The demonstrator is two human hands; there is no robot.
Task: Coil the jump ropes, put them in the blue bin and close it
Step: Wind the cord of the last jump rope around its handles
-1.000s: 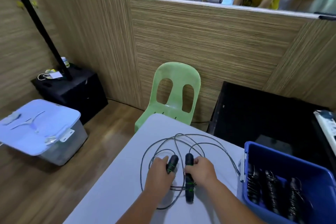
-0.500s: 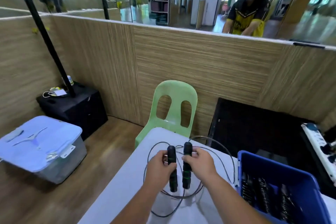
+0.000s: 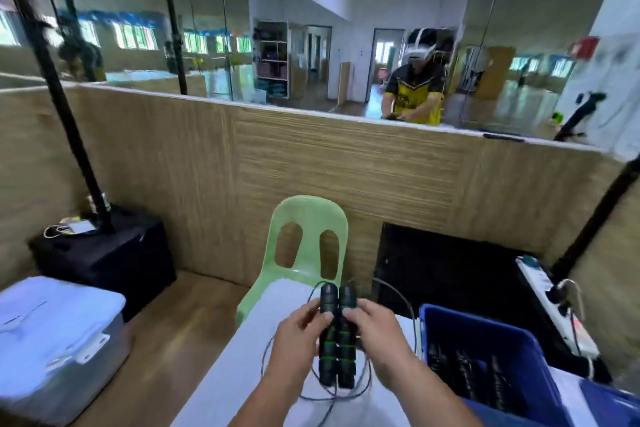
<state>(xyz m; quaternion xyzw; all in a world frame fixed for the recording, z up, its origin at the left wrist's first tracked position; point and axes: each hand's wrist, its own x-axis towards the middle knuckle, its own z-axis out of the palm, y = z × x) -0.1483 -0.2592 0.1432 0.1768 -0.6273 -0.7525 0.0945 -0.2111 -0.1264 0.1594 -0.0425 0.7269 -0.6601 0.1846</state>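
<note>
Our white table (image 3: 239,378) runs forward to a green chair (image 3: 306,239). The blue bin (image 3: 491,328) stands open at the table's right edge, with dark coiled ropes (image 3: 465,374) inside. Our left hand (image 3: 298,334) and right hand (image 3: 379,333) each curl around one of the black, green-ringed jump rope handles (image 3: 329,352), held side by side and upright above the table. The thin cord (image 3: 346,396) loops loosely below them.

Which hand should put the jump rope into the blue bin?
Right, probably. The right hand and left hand both grip the jump rope handles, but the right one is next to the blue bin; the left would have to reach across.
</note>
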